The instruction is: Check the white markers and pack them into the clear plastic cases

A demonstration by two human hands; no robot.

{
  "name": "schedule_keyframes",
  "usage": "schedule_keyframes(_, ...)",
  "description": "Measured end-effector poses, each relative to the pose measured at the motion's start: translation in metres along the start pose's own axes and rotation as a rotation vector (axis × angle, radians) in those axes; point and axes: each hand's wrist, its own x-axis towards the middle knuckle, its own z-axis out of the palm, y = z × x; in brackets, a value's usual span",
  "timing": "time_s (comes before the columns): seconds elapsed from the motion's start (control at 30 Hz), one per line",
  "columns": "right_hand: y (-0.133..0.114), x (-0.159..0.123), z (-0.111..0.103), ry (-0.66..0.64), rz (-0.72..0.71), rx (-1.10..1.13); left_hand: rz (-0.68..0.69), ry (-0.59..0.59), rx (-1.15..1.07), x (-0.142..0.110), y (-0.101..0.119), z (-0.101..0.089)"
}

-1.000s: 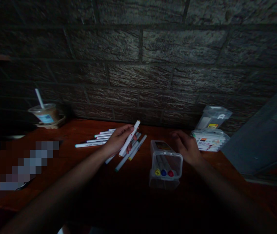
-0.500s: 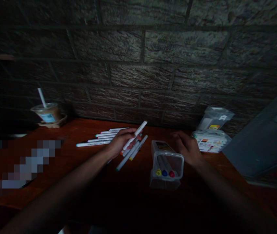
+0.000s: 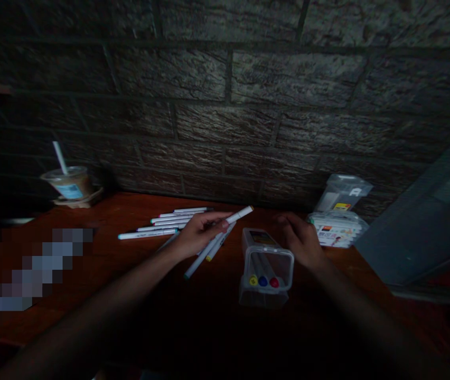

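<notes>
In the head view my left hand (image 3: 196, 233) is closed around a white marker (image 3: 242, 213), which points up and to the right with an orange-brown tip end. Below that hand, loose markers (image 3: 215, 244) with green and yellow ends lie crossed on the table. More white markers (image 3: 165, 222) lie in a row to its left. A clear plastic marker case (image 3: 263, 300) stands open towards me, with a yellow-, a blue- and a red-ended marker inside. Just right of the case is my right hand (image 3: 303, 240), fingers loosely bent and apart, with nothing visible in them.
A full marker pack (image 3: 336, 232) and another clear plastic case (image 3: 346, 192) stand at the right. A grey panel (image 3: 419, 227) rises beyond them. At the left are a drink cup (image 3: 70, 182) with a straw and a blurred-out item (image 3: 38, 269). A brick wall (image 3: 225, 126) backs the table.
The marker in my left hand has tilted lower and swung to the right, towards the case. My right hand stays beside the case. The whole view has shifted slightly.
</notes>
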Motion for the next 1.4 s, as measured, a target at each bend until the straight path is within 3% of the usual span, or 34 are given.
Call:
schedule_keyframes(0.2,-0.017,0.005,-0.004,0.014,0.186,0.395,0.117,-0.018,0.144,0.010,0.017,0.008)
schedule_keyframes(0.47,-0.031,0.009,-0.008,0.021,0.277,0.645,0.295,-0.039,0.219,0.030,0.040,0.027)
schedule_keyframes(0.67,-0.034,0.012,-0.016,0.088,0.276,0.782,0.205,0.121,0.080,0.033,0.047,0.029)
schedule_keyframes(0.8,-0.037,0.010,-0.015,0.054,0.314,0.859,0.091,0.148,-0.082,0.017,0.043,0.028)
schedule_keyframes(1.0,-0.044,0.005,-0.013,0.022,0.340,0.935,0.083,0.195,-0.286,-0.001,0.040,0.031)
schedule_keyframes(1.23,-0.044,0.003,-0.016,-0.071,0.265,1.001,0.122,0.220,-0.338,-0.003,0.039,0.032)
schedule_keyframes(1.4,-0.039,0.003,-0.014,-0.067,0.256,0.939,0.126,0.231,-0.214,-0.004,0.041,0.032)
